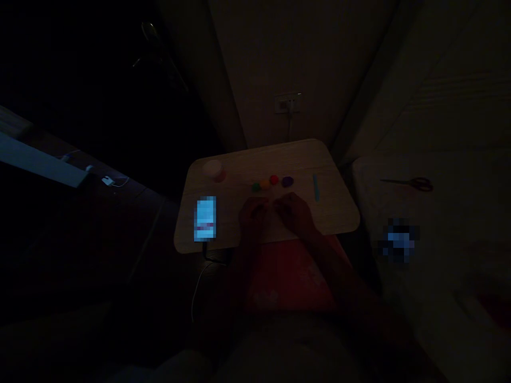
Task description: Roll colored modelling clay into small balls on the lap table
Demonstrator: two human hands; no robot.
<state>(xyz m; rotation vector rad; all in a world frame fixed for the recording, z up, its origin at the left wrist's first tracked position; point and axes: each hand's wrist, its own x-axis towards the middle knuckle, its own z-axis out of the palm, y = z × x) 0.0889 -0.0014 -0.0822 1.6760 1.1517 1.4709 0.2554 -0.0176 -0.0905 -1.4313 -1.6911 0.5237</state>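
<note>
The scene is very dark. Both my hands rest on a small light wooden table [319, 223], close together near its front middle. My left hand [253, 213] and my right hand [293, 210] have their fingertips almost meeting, fingers curled; what they pinch, if anything, is too dark to make out. Just beyond them lies a row of small clay balls: green [255, 186], orange [264, 184], red [273, 180] and purple [287, 181]. A thin blue stick [316, 187] lies to the right of the balls.
A lit phone [205, 218] with a cable lies at the table's left front. A pink tub [213, 169] stands at the back left. Scissors [415, 183] lie on a pale surface to the right. A wall socket [287, 102] sits behind the table.
</note>
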